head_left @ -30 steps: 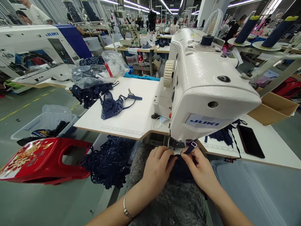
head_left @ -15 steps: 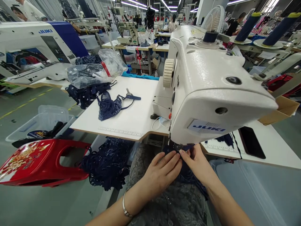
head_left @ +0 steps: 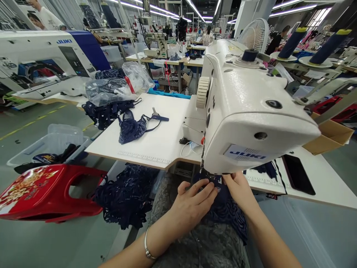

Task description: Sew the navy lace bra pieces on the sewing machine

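Bulk of a white sewing machine stands on the white table, and its head overhangs the near edge, hiding the needle area and the far end of what the hands work on. A navy lace garment lies on the table's left half, with a darker heap of straps behind it. A black phone rests on the right part of the table. More navy fabric hangs below the table edge, beside a red stool lying on the floor.

A clear plastic bag at the table's far corner holds dark cords or straps. A clear bin on the floor holds dark pieces and a printed packet. A cardboard box sits right of the machine; its contents cannot be seen.

The navy lace piece lies over the person's lap and runs up under the machine head. The left hand lies flat on it, fingers stretched out and pressing, not gripping. The right hand is curled, pinching the lace's edge just under the head.
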### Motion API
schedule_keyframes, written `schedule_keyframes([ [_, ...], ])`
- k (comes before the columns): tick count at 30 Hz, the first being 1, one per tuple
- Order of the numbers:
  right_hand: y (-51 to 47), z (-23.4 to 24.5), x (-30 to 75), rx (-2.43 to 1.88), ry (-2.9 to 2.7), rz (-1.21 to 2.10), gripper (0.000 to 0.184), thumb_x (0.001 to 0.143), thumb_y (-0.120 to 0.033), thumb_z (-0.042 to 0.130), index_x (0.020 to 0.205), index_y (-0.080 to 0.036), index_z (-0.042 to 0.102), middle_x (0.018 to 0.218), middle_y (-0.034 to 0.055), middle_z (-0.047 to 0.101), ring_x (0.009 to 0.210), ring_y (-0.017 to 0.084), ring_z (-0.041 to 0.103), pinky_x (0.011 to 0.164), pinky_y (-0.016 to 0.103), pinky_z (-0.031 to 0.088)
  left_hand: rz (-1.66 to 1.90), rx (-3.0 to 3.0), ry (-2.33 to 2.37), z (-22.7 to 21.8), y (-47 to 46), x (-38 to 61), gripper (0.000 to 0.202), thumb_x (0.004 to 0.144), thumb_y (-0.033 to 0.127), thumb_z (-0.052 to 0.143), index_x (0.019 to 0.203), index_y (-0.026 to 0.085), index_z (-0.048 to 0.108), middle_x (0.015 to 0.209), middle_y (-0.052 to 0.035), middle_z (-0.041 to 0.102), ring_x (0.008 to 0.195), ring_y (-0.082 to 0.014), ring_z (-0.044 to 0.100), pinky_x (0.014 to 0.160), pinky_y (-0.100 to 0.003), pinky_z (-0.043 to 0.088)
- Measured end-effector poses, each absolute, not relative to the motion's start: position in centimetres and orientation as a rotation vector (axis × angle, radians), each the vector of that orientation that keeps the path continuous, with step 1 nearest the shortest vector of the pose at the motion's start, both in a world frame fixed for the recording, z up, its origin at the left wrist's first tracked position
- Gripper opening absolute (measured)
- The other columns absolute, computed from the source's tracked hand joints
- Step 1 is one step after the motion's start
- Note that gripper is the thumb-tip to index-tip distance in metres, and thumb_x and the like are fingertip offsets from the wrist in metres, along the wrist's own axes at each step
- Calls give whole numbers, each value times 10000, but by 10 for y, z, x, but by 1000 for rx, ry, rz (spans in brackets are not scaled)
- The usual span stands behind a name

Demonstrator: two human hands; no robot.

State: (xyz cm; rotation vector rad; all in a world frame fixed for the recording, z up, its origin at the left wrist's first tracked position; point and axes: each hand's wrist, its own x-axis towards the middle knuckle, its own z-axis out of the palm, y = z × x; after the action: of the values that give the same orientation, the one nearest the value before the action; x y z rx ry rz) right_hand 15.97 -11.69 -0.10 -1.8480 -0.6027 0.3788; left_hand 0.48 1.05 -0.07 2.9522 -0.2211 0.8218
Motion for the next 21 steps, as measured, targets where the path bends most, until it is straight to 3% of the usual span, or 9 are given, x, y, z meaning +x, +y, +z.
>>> schedule_keyframes([
  [3,-107,2,169,-1932,-695,235,259,840,-371,491,962,-179,616,947,104,681,956,285,606,824,402,480,876,2957,-132,3,6,10,262,1001,280,481,1227,222,599,1261,-13,631,1225,-177,522,937,-328,374],
  [6,-98,1,177,-1921,-797,102,265,769,-305,486,950,-190,643,1016,127,699,1067,315,591,884,438,481,902,2969,-64,3,3,14,260,992,303,505,1221,221,597,1253,-8,630,1222,-172,521,948,-325,348],
  [13,-89,0,184,-1929,-948,-42,301,851,-358,456,979,-209,684,1000,119,709,1082,306,592,990,481,436,864,2963,23,1,3,19,325,969,336,525,1262,200,567,1189,-41,640,1212,-200,525,952,-336,313],
  [21,-86,-14,195,-1972,-1033,-142,261,840,-356,452,877,-220,672,929,119,707,1059,324,600,978,512,439,902,2917,21,0,2,21,334,969,340,508,1263,191,565,1197,-41,643,1198,-207,529,977,-362,274],
])
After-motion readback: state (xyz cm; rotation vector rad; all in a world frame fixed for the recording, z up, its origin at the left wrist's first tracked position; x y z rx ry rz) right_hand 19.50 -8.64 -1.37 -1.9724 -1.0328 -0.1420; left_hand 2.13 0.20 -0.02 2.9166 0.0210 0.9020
